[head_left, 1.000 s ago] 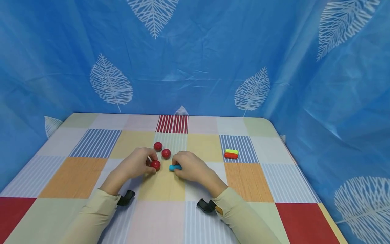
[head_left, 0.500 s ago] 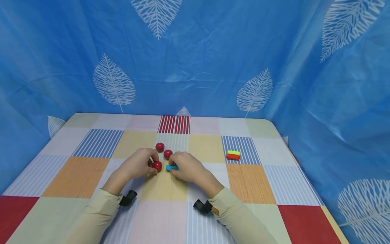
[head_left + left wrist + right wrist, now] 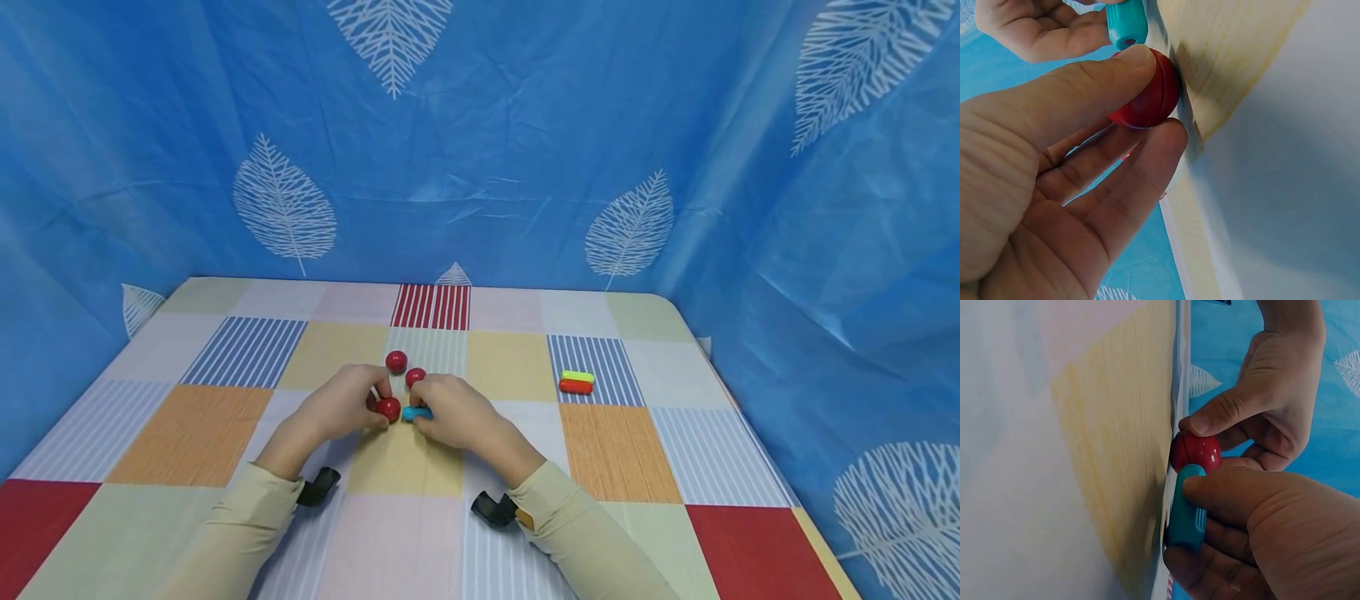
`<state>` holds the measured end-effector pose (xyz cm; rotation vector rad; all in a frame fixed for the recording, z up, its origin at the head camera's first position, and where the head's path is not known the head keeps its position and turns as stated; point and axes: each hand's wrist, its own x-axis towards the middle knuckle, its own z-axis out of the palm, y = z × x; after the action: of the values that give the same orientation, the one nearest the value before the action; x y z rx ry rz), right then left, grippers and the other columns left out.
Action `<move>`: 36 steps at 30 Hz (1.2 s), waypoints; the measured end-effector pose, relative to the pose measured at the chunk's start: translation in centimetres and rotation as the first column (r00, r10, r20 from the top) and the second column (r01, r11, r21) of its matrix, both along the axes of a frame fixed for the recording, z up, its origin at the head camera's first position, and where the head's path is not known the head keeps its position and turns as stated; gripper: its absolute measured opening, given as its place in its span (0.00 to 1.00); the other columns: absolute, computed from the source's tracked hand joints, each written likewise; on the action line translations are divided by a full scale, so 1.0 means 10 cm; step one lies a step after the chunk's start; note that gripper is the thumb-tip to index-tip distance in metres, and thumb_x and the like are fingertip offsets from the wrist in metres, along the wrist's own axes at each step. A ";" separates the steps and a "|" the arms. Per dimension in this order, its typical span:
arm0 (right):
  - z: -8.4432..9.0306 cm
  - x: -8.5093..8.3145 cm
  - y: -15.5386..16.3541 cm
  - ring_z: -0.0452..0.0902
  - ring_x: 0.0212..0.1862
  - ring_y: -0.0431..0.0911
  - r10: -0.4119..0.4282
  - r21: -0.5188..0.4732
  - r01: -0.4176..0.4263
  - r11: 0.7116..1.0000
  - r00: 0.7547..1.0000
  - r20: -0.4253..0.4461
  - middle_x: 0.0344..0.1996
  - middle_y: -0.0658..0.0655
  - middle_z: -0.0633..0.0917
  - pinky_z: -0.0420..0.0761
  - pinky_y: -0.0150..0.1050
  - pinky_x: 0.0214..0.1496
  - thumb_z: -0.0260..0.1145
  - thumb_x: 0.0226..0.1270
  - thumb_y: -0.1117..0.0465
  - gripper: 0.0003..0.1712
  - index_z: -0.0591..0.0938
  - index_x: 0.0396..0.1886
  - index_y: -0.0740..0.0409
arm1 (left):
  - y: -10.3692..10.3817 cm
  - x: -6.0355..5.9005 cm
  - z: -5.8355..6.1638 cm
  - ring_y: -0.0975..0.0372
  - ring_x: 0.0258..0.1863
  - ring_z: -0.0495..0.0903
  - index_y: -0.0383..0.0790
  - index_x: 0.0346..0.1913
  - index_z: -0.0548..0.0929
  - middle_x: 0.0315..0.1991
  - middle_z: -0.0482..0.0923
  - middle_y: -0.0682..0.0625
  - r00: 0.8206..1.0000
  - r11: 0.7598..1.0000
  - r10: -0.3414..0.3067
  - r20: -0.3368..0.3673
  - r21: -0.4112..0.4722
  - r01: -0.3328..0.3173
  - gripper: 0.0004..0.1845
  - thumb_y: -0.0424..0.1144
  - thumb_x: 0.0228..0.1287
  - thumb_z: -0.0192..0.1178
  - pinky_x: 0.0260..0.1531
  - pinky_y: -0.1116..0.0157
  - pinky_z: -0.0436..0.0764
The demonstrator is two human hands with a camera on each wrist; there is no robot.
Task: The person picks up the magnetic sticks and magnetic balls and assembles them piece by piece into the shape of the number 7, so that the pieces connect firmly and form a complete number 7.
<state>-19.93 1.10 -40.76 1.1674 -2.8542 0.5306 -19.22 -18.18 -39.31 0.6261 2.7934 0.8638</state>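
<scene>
My left hand (image 3: 341, 407) pinches a red ball (image 3: 388, 408) between thumb and fingers on the checked tablecloth (image 3: 187, 433); the left wrist view shows the red ball (image 3: 1147, 94) resting on the cloth. My right hand (image 3: 453, 410) holds a short blue stick (image 3: 417, 412) flat on the cloth, one end touching the ball. In the right wrist view the blue stick (image 3: 1186, 509) sits under my thumb and meets the red ball (image 3: 1196, 451). Two more red balls (image 3: 396, 361) (image 3: 415, 377) lie just behind the hands.
A yellow-green stick (image 3: 577, 376) and an orange-red stick (image 3: 575, 387) lie side by side on the right of the cloth. Blue leaf-print curtains (image 3: 487, 150) close in the back and both sides. The table's right edge (image 3: 750, 442) runs close to the curtain.
My right hand has slid the blue stick leftward until its end meets the red ball held by my left hand. The left hand has barely moved.
</scene>
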 end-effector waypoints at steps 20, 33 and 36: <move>0.07 -0.15 0.09 0.71 0.34 0.36 -0.133 -0.105 0.125 0.987 0.988 -0.077 0.31 0.45 0.77 0.74 0.31 0.38 0.63 0.56 0.57 0.06 0.79 0.34 0.51 | 0.01 0.01 0.00 0.63 0.24 0.73 0.41 0.27 0.74 0.25 0.75 0.53 1.000 0.999 0.015 -0.012 -0.035 -0.015 0.16 0.31 0.37 0.74 0.24 0.67 0.73; 0.02 -0.30 0.03 0.72 0.50 0.42 -0.095 0.000 0.096 0.995 0.994 -0.045 0.47 0.50 0.78 0.71 0.38 0.54 0.65 0.55 0.58 0.24 0.75 0.54 0.51 | -0.01 0.01 -0.02 0.64 0.24 0.73 0.41 0.26 0.74 0.25 0.74 0.54 1.000 1.000 -0.006 -0.028 -0.024 0.006 0.17 0.31 0.37 0.74 0.24 0.67 0.73; -0.01 -0.33 0.02 0.72 0.45 0.40 -0.081 0.004 0.082 0.997 0.996 -0.029 0.43 0.48 0.79 0.72 0.36 0.50 0.66 0.55 0.57 0.24 0.76 0.53 0.51 | -0.01 0.01 -0.01 0.63 0.24 0.73 0.42 0.26 0.73 0.25 0.73 0.54 1.000 1.000 -0.003 -0.029 -0.023 0.003 0.17 0.31 0.37 0.74 0.24 0.67 0.73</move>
<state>-23.23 1.28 -40.85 1.0449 -2.8655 0.4985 -19.11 -18.26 -39.46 0.6440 2.8232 0.8274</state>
